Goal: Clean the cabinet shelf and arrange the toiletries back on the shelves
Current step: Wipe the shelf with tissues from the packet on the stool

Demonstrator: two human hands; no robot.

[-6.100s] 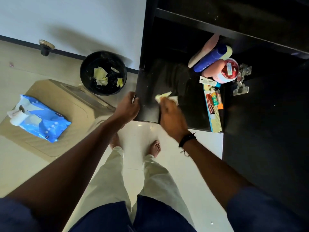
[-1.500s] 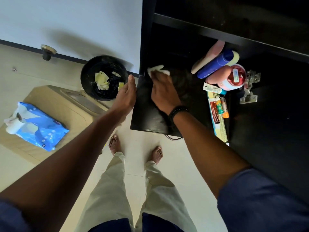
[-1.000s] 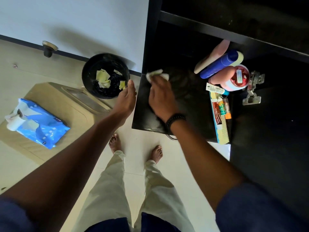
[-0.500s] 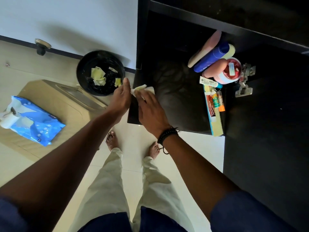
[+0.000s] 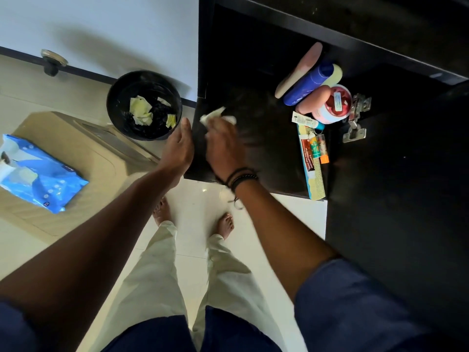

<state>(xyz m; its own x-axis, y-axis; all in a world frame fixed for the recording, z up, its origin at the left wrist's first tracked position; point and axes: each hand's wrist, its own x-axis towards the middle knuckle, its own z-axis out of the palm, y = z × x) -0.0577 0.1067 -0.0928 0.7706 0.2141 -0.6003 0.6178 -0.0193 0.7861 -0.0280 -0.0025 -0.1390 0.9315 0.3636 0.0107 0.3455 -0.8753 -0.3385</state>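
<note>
A black cabinet shelf point(image 5: 269, 153) lies below me. My right hand point(image 5: 224, 146) presses a white wipe point(image 5: 215, 116) onto its left part, near the left edge. My left hand point(image 5: 179, 148) rests flat against the shelf's left side, fingers together, holding nothing. Toiletries are bunched at the shelf's right: a pink tube point(image 5: 299, 68), a blue bottle point(image 5: 309, 83), a red-lidded jar point(image 5: 333, 104), a small white tube point(image 5: 304, 120), a toothpaste box point(image 5: 311, 161) and a small orange-capped stick point(image 5: 321, 148).
A black bin point(image 5: 144, 105) holding used wipes stands on the floor left of the cabinet. A blue wipes pack point(image 5: 38, 174) lies on a beige lid point(image 5: 101, 158). A metal door hinge point(image 5: 355, 118) sits right of the toiletries. My bare feet are on white tiles.
My right hand with the wipe came from the shelf's back left toward the left edge, then slid slightly right. The left hand stayed at the shelf's side.
</note>
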